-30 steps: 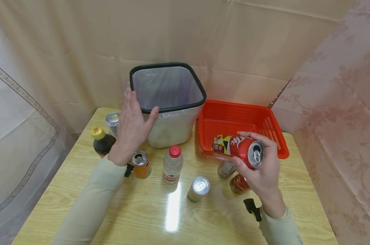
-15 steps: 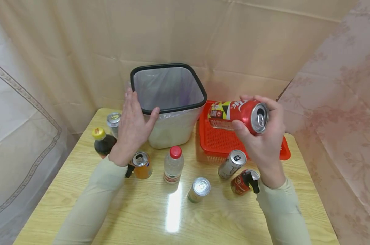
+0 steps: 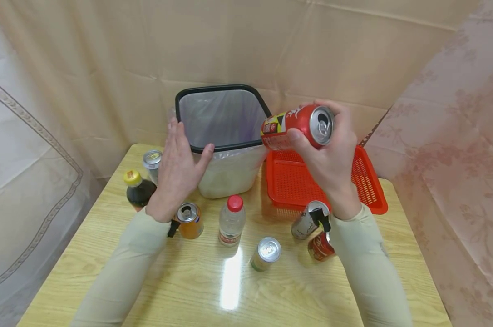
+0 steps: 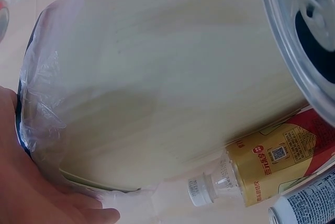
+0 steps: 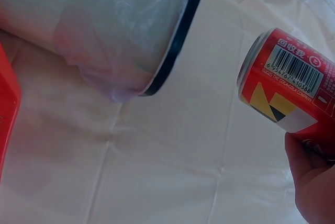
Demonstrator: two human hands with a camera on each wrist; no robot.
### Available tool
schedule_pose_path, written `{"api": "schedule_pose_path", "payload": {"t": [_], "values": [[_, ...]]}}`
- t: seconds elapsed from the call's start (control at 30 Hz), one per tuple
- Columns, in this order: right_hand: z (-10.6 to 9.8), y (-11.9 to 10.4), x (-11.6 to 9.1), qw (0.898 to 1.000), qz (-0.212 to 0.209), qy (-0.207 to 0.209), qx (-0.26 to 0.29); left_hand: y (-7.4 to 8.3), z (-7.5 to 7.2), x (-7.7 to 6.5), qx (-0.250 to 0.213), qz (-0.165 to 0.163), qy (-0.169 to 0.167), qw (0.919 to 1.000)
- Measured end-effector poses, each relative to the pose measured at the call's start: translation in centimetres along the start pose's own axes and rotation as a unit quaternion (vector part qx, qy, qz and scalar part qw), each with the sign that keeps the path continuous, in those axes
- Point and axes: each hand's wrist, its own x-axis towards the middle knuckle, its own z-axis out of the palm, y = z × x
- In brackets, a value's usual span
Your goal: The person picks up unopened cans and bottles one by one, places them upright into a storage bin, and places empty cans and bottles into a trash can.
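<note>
My right hand point(image 3: 332, 154) grips a red soda can point(image 3: 299, 125), tilted on its side with its opened top facing right. In the head view the can overlaps the right rim of a lined trash bin point(image 3: 230, 175); in the right wrist view, the can point(image 5: 288, 82) is apart from the bin's dark rim point(image 5: 180, 35). My left hand point(image 3: 177, 163) lies against the bin's left front corner, fingers straight and thumb spread over the rim. An orange can point(image 3: 191, 227) stands just below my left wrist.
Right of the bin sits a red plastic basket point(image 3: 289, 181). Standing on the table are a clear bottle with a red cap point(image 3: 232, 222), a pale can point(image 3: 265, 253), a grey can point(image 3: 305, 222), another red can point(image 3: 320, 246), and a dark bottle point(image 3: 140, 193) beside a silver can point(image 3: 151, 161).
My right hand has lifted the red soda can from in front of the basket, up and then left to the bin's right rim. My left hand has stayed at the bin.
</note>
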Motion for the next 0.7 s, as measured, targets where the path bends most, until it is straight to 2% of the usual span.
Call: {"api": "schedule_pose_path", "payload": {"t": [0.23, 0.37, 0.47, 0.6, 0.7], "values": [[1.1, 1.1, 0.8, 0.999, -0.023, -0.026, -0.039, 0.1, 0.1, 0.0, 0.002, -0.004, -0.004, 1.0], [1.8, 1.5, 1.1, 0.999, -0.014, -0.031, -0.031, 0.2, 0.0, -0.1, 0.002, -0.004, -0.006, 1.0], [2.2, 1.7, 1.4, 0.999, 0.01, -0.035, -0.025, 0.2, 0.0, -0.1, 0.003, -0.005, -0.008, 1.0], [2.8, 2.1, 1.9, 0.998, 0.026, -0.039, -0.037, 0.2, 0.0, -0.1, 0.003, -0.005, -0.01, 0.9999], [3.2, 2.6, 2.2, 0.998, 0.023, -0.039, -0.051, 0.2, 0.0, -0.2, 0.003, -0.004, -0.009, 0.9999]]}}
